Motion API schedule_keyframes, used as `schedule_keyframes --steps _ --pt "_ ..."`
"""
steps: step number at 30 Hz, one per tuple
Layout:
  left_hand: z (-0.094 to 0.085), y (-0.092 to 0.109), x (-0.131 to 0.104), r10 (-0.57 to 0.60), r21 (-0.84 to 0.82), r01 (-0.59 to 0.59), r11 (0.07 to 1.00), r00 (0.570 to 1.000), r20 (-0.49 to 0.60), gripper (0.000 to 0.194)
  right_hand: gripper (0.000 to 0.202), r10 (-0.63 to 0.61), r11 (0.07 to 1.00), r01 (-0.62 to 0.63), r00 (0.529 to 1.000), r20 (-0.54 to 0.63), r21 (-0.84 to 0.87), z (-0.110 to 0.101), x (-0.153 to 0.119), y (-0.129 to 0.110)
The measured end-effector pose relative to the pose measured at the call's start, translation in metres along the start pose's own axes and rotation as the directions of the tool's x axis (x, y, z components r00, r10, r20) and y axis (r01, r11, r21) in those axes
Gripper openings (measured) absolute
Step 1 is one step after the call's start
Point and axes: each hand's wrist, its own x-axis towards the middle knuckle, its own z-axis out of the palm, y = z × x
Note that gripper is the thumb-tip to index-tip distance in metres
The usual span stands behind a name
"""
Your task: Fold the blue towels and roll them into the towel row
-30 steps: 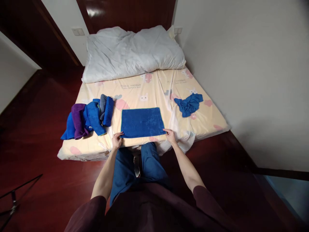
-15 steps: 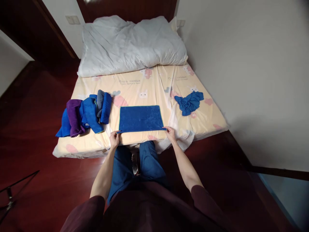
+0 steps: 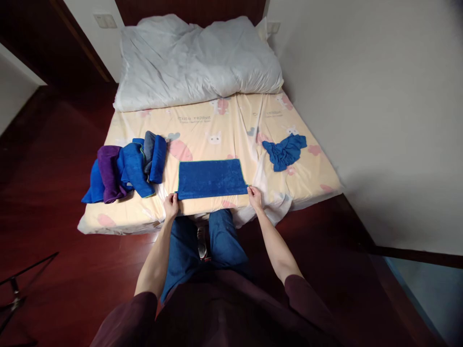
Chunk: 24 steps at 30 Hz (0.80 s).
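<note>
A blue towel (image 3: 211, 178) with a green edge lies spread as a flat rectangle near the front of the bed. My left hand (image 3: 171, 205) pinches its near left corner. Its near right corner is held between the fingers of my right hand (image 3: 254, 196). The near side of the towel looks turned over in a narrow strip between both hands. To the left lies a heap of towels: a purple towel (image 3: 108, 173), blue towels (image 3: 135, 168) and a grey one (image 3: 148, 152). A crumpled blue cloth (image 3: 285, 152) rests at the right.
The bed (image 3: 202, 130) has a yellow sheet with rabbit prints. A folded white quilt (image 3: 198, 62) lies across its head end. A white wall (image 3: 379, 120) borders the right side. Part of a black stand (image 3: 16, 294) shows on the dark red floor at lower left.
Both hands keep hold of the near corners. The near edge of the towel has turned over into a wider strip. The view has shifted slightly.
</note>
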Motion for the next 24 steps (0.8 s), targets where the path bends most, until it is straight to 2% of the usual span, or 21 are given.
schedule_keyframes --steps 8,15,24 --pt "0.008 0.005 0.005 -0.009 0.021 0.010 1.000 0.998 -0.058 0.031 0.053 0.025 1.000 -0.026 0.998 -0.062 -0.013 0.011 0.007 0.004" --pt "0.009 0.003 0.005 -0.007 0.045 0.010 0.999 0.998 -0.065 0.030 0.054 0.025 0.998 -0.030 0.995 -0.092 -0.048 0.016 0.006 0.004" --pt "0.014 0.004 0.008 0.009 0.110 -0.001 0.994 0.997 -0.071 0.027 0.053 0.040 0.984 -0.058 0.993 -0.109 -0.166 0.018 0.007 0.000"
